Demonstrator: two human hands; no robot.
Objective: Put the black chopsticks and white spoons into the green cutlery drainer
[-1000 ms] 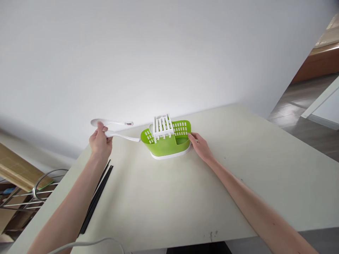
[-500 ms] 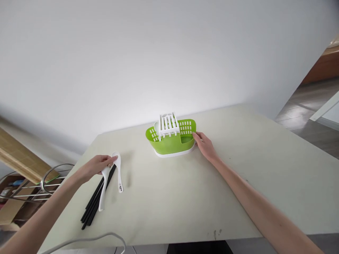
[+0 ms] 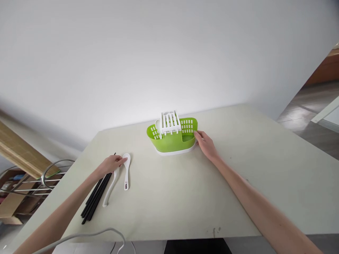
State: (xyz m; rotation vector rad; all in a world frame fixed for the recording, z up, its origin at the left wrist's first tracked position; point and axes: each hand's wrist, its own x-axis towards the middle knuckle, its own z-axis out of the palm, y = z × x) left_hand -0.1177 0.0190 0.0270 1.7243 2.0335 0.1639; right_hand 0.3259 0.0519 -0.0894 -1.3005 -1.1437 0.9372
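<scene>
A green slotted cutlery caddy (image 3: 172,141) with a white base and a white comb-like insert stands near the far edge of the pale table (image 3: 185,197). My right hand (image 3: 205,144) rests against its right end, fingers curled on the rim. Two white spoons (image 3: 126,171) lie side by side on the table at the left. My left hand (image 3: 112,164) lies over their bowl ends, fingers loosely bent and touching them. Several black chopsticks (image 3: 96,198) lie just left of the spoons, partly under my left forearm.
A white cable (image 3: 87,236) curls over the table's near edge. Left of the table, lower down, are a metal wire rack (image 3: 39,183), cardboard and a wooden board. A white wall rises behind the table; open floor shows at the right.
My left hand carried the two white spoons down from beside the caddy and laid them on the table next to the chopsticks. My right hand stayed on the caddy.
</scene>
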